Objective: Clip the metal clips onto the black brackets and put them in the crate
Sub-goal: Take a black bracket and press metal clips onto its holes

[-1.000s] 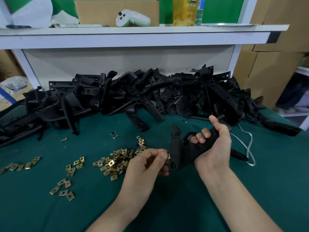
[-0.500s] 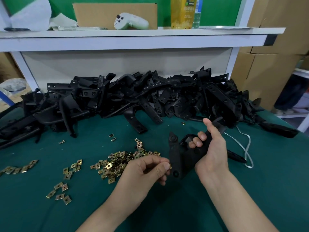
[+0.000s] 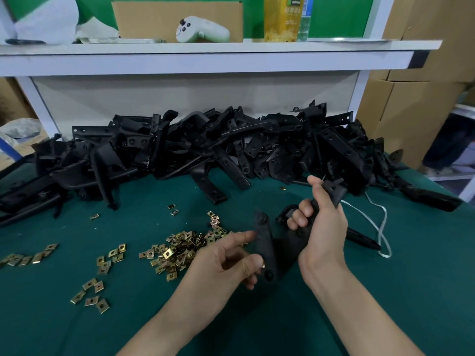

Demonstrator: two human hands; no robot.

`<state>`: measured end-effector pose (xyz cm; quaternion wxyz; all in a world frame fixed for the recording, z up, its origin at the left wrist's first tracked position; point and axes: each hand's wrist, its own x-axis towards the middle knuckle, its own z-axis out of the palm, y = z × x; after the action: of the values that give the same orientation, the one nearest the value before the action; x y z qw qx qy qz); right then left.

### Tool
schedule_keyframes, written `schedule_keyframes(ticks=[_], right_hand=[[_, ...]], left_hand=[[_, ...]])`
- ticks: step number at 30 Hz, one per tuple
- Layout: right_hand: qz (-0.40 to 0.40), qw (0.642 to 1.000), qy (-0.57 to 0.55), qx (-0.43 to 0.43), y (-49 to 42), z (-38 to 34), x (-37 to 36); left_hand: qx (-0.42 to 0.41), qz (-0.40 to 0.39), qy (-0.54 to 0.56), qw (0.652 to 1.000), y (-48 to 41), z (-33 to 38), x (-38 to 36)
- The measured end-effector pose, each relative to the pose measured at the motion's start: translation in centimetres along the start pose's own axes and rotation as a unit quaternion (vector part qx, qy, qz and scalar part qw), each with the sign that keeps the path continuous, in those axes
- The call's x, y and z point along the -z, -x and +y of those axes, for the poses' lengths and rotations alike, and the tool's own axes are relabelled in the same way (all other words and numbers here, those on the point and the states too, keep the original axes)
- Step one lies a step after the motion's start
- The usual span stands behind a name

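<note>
My right hand (image 3: 321, 227) grips a black bracket (image 3: 272, 250) by its upper arm and holds it over the green table. My left hand (image 3: 226, 263) is at the bracket's lower left edge, its thumb pressing a small brass metal clip (image 3: 262, 265) against that edge while the index finger points out towards the bracket. A heap of loose brass clips (image 3: 177, 250) lies just left of my left hand. Behind both hands, a long pile of black brackets (image 3: 205, 150) stretches across the table. No crate is in view.
More clips (image 3: 92, 296) are scattered at the left on the green table (image 3: 411, 278). A black pen (image 3: 362, 238) and a white cord (image 3: 380, 222) lie right of my right hand. Above the pile, a white shelf (image 3: 205, 57) carries a controller, cardboard and a bottle. Cardboard boxes (image 3: 411, 98) stand at right.
My left hand's index finger has lifted and straightened while the thumb stays on the clip at the bracket's edge. The right hand has shifted its grip slightly on the bracket.
</note>
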<state>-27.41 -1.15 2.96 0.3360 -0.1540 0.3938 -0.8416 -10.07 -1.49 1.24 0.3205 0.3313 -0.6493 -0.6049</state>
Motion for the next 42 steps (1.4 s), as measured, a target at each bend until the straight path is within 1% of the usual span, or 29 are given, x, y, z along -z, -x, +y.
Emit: schedule_keyframes(ticks=[3,7,9,13,15,17,23,28,34,36,37,39,40,42], right_hand=[[-0.006,0.999,0.001,0.037,0.3,-0.3,-0.1],[0.006,0.999,-0.015,0.045,0.4,-0.2,-0.2],[0.015,0.998,-0.031,0.049,0.4,-0.2,-0.2],[0.019,0.997,-0.055,0.044,0.4,-0.1,-0.1],[0.009,0.998,-0.053,0.040,0.6,0.1,-0.1],[0.003,0.998,-0.052,0.036,0.7,0.3,-0.1],[-0.011,0.998,-0.056,0.031,0.7,0.8,-0.3],[-0.012,0.998,-0.053,0.031,0.7,1.1,-0.3],[-0.010,0.999,-0.050,0.018,0.9,1.0,-0.4],[-0.005,0.998,-0.068,0.000,0.6,0.6,-0.3],[-0.002,0.997,-0.082,-0.011,0.4,0.4,-0.2],[-0.001,0.994,-0.103,-0.034,-0.1,-0.1,0.1],[-0.002,0.993,-0.110,-0.047,-0.3,-0.2,0.3],[-0.016,0.989,-0.129,-0.072,-0.4,-0.3,0.6]], left_hand=[[-0.005,0.035,0.011,0.999,0.0,-0.2,-0.6],[0.023,0.106,0.068,0.992,-0.6,-0.6,-1.1],[0.034,0.126,0.047,0.990,-0.6,-0.5,-1.4],[0.008,0.104,-0.062,0.993,-0.3,-0.5,-2.0],[-0.023,0.115,-0.129,0.985,-0.3,-0.8,-2.2],[-0.051,0.140,-0.165,0.975,-0.2,-0.9,-2.3],[-0.080,0.169,-0.181,0.966,-0.2,-1.2,-2.5],[-0.084,0.173,-0.230,0.954,-0.3,-1.5,-2.4],[-0.073,0.168,-0.244,0.952,-0.1,-1.4,-2.1],[-0.097,0.140,-0.268,0.948,0.0,-1.1,-1.7],[-0.128,0.127,-0.319,0.931,0.0,-0.9,-1.2],[-0.174,0.121,-0.435,0.875,0.1,-0.8,0.4],[-0.164,0.128,-0.488,0.847,0.1,-1.1,1.4],[-0.087,0.151,-0.587,0.791,-0.2,-1.5,3.5]])
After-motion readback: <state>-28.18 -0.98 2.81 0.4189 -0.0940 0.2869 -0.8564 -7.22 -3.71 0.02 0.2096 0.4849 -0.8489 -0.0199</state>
